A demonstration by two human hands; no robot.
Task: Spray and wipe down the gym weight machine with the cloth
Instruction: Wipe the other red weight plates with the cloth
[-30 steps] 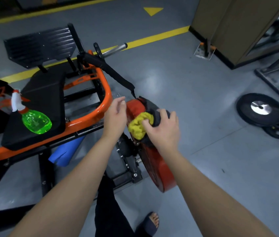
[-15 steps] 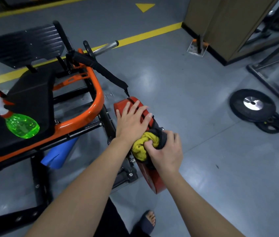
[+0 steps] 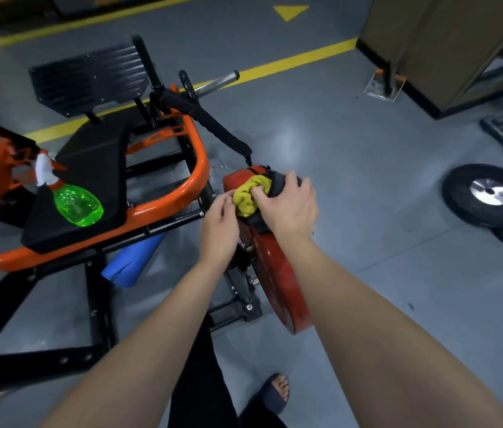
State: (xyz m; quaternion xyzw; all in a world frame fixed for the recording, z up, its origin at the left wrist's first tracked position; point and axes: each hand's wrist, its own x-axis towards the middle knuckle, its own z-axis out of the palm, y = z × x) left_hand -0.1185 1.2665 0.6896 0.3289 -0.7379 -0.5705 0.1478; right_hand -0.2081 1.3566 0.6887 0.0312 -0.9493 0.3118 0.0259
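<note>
We're mid-wipe: our right hand (image 3: 287, 206) is clenching its grip round the yellow cloth (image 3: 245, 194) on the red weight plate (image 3: 278, 282), at its top edge. Our left hand (image 3: 219, 225) is curling just beside it (can't tell if it's holding anything). Next we're probably needing firm strokes down the plate.

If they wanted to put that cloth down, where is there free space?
The black seat pad is bare beyond the spray bottle. Open grey floor lies between the red plate and the black plates. Crowded: the red plate's top, where the left hand, right hand and cloth meet.
</note>
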